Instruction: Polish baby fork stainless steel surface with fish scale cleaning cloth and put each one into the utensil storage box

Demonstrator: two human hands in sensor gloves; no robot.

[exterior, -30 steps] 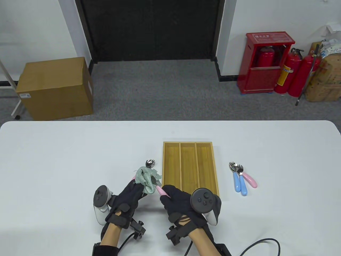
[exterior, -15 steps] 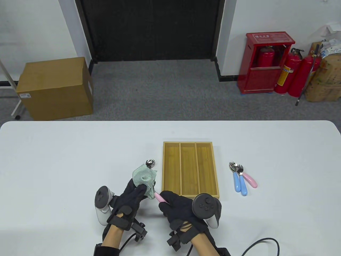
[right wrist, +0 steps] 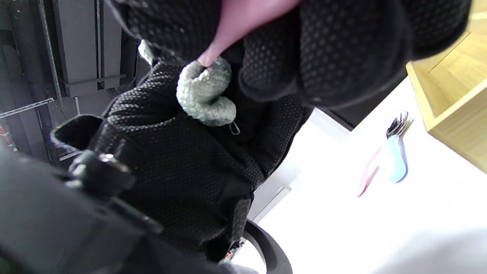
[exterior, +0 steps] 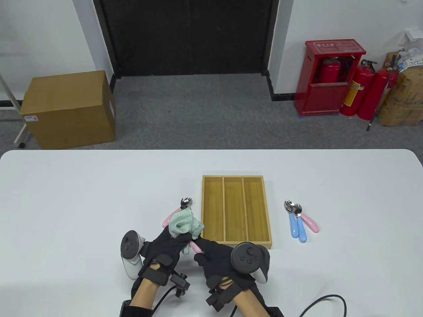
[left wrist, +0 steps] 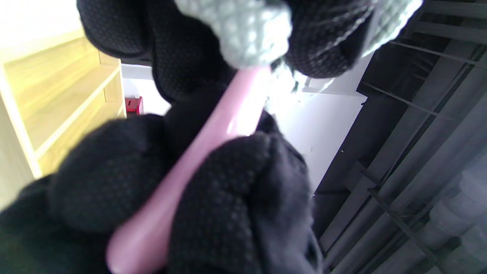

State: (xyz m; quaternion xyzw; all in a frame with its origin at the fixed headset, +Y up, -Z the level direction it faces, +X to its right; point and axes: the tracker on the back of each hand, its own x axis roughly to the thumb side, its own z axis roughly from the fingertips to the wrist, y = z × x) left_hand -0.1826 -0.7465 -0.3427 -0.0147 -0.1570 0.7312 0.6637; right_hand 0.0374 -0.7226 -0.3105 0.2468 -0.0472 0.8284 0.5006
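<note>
My left hand (exterior: 178, 237) grips a bunched green fish scale cloth (exterior: 182, 224) wrapped round the head of a pink-handled baby fork (exterior: 197, 247). My right hand (exterior: 205, 252) grips that fork's pink handle (left wrist: 213, 152); the steel head is hidden inside the cloth (right wrist: 205, 95). Both hands are just left of the wooden storage box's (exterior: 203, 211) near left corner. A second pink-handled fork (exterior: 172, 216) lies on the table behind the cloth, its steel head (exterior: 186, 202) pointing away. None of the box's three compartments holds a fork.
Two blue-handled forks and one pink-handled fork (exterior: 299, 219) lie together right of the box. The white table (exterior: 82, 198) ends in a near edge close behind my wrists. A cable (exterior: 325, 299) trails at the bottom right.
Both hands have drawn slightly toward the near edge with the fork and cloth. The cloth has shifted right, uncovering the pink handle of the fork lying behind it.
</note>
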